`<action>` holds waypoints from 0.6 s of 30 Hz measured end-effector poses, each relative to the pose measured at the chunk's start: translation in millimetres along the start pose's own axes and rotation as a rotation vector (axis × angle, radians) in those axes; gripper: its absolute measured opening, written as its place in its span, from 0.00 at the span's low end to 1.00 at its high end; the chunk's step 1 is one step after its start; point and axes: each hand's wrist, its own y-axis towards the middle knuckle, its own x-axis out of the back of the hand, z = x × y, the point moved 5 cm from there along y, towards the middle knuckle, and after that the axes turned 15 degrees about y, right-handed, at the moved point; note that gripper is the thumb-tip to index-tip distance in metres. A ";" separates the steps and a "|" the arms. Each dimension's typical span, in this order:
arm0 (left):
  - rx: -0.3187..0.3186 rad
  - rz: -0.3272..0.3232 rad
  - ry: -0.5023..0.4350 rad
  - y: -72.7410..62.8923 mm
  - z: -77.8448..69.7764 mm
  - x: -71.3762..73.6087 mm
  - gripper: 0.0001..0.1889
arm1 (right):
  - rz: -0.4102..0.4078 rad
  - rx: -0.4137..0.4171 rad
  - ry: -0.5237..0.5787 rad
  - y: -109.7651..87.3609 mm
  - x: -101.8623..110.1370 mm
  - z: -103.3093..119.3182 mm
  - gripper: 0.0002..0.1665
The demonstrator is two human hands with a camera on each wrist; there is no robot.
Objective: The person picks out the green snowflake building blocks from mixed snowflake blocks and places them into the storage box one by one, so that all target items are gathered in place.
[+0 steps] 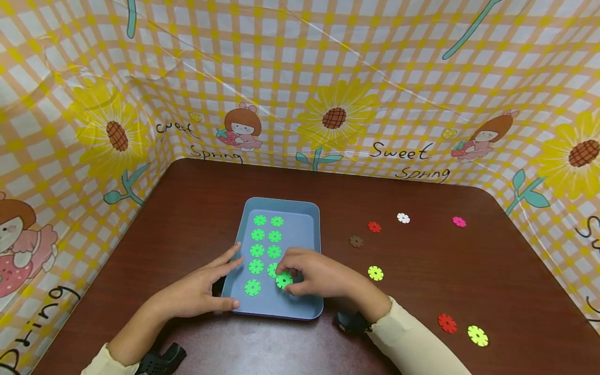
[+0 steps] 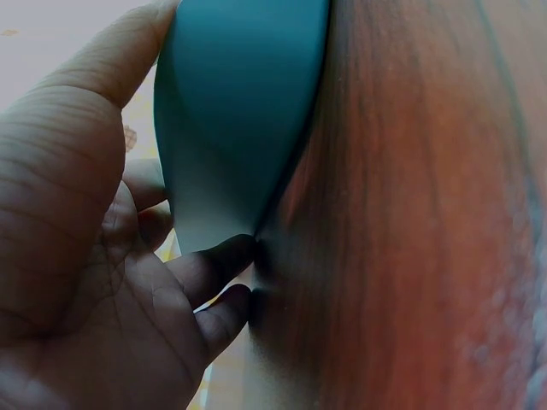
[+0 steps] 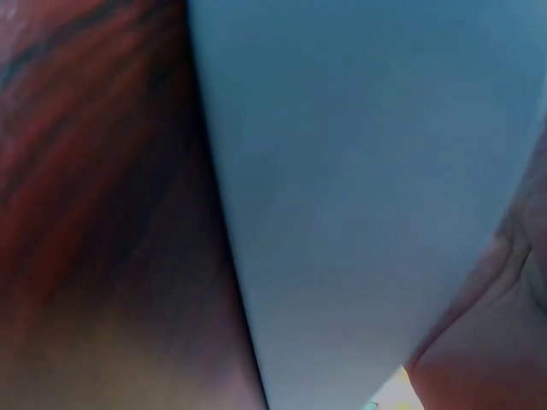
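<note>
A shallow blue-grey tray [image 1: 300, 307] stands on the dark table, with two columns of green notched plastic discs [image 1: 258, 235] laid out in it. My left hand [image 1: 197, 289] rests spread along the tray's left side, its thumb at the near corner and fingertips over the rim. In the left wrist view, the lower fingers of that hand [image 2: 145, 282] bend against the outside of the tray wall [image 2: 239, 94]. Over the near end of the right column, my right hand [image 1: 319, 273] pinches a green notched disc [image 1: 284, 280], which partly overlaps another disc.
Right of the tray lie loose notched discs: brown [image 1: 356, 241], red [image 1: 374, 227], white [image 1: 403, 218], pink [image 1: 459, 222] and yellow [image 1: 375, 273]. Nearer me are another red disc [image 1: 447, 323] and another yellow disc [image 1: 477, 336]. A patterned checked cloth [image 1: 281, 67] surrounds the table's back and sides.
</note>
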 end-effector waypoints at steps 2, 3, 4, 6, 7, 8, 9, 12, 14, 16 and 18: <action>-0.002 0.000 0.001 0.0 -0.1 0.0 0.49 | 0.010 0.002 -0.007 1.7 -3.1 -1.6 0.13; -0.001 -0.001 0.000 0.0 -0.1 0.2 0.49 | 0.014 0.003 -0.013 2.6 -4.5 -2.5 0.12; -0.001 -0.001 -0.001 -0.1 -0.2 0.3 0.49 | 0.017 0.005 -0.019 3.4 -5.6 -3.0 0.12; 0.001 0.001 -0.003 -0.1 -0.4 0.6 0.49 | 0.024 0.010 -0.033 4.9 -7.6 -3.5 0.12; 0.001 0.002 -0.006 -0.2 -0.6 0.8 0.49 | 0.029 0.013 -0.041 5.6 -8.5 -3.6 0.12; 0.001 0.001 -0.007 -0.2 -0.7 1.0 0.49 | 0.033 0.014 -0.048 6.4 -9.3 -3.5 0.12; 0.001 0.001 -0.007 -0.1 -0.8 1.2 0.49 | 0.039 0.014 -0.057 7.2 -10.1 -3.2 0.12; -0.001 0.004 -0.007 -0.1 -1.0 1.4 0.49 | 0.058 0.010 -0.074 9.5 -12.3 -2.1 0.12; 0.000 0.006 -0.005 -0.2 -0.9 1.5 0.49 | 0.070 0.007 -0.089 11.4 -14.0 -1.7 0.12; 0.001 0.011 -0.009 -0.2 -0.9 1.3 0.49 | 0.083 0.006 -0.111 13.1 -16.0 -1.4 0.12; 0.002 0.013 -0.011 -0.1 -0.6 0.9 0.49 | 0.093 0.002 -0.132 14.5 -18.1 -1.5 0.12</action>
